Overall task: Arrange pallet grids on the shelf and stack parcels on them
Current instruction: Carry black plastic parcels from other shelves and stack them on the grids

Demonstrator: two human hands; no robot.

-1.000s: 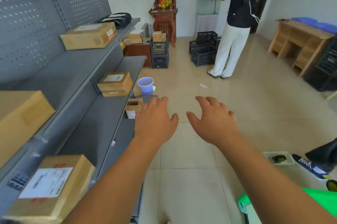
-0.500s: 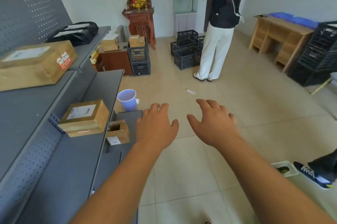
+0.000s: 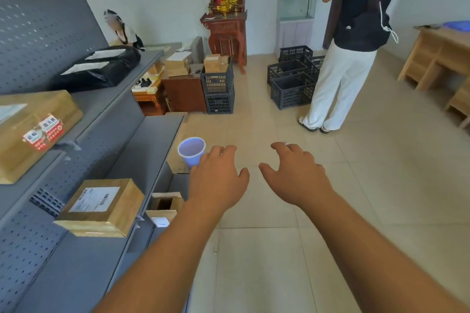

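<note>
Leftward of the left hand (image 3: pixel 218 180) and right hand (image 3: pixel 296 176), fingers (image 3: pixel 227 153) relaxed and empty, sits a parcel (image 3: pixel 101 208).

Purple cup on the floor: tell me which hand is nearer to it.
Left. The left hand is just right of the purple cup, overlapping its rim in this view; the right hand is farther right, clear of it.
</note>
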